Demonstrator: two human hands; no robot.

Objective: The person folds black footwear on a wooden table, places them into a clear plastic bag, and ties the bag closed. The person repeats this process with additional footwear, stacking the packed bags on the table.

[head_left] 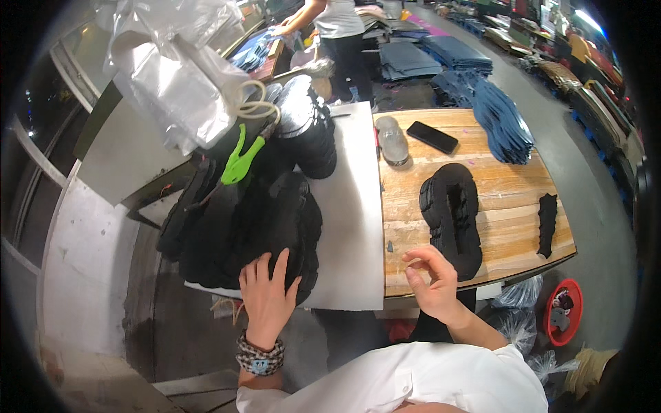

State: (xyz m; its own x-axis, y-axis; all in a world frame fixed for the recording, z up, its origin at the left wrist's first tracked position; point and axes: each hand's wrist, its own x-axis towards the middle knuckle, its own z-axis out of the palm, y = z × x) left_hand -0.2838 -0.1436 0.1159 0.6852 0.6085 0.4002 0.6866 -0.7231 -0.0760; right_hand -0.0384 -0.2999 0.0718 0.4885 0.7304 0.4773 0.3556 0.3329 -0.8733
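My left hand [267, 299] lies with fingers spread on the near edge of a pile of black shoe soles [272, 213]. My right hand [437, 289] hovers by the table's front edge, thumb and forefinger bent and apart, with nothing visible between them. Just beyond it, a single black shoe sole [465, 234] lies on the wooden tabletop [506, 206], a long dark hollow in its middle. A bright green-handled tool [241, 162] rests on top of the pile; its working end is hard to make out.
More stacked soles [303, 124] stand behind the pile, on a white sheet [354, 227]. The wooden side carries a phone [432, 137], a clear jar [392, 141], a black strip [547, 226] and blue sheets [496, 113]. Plastic bags [165, 82] hang left; a red basket [563, 312] stands right. Another person [337, 27] works beyond.
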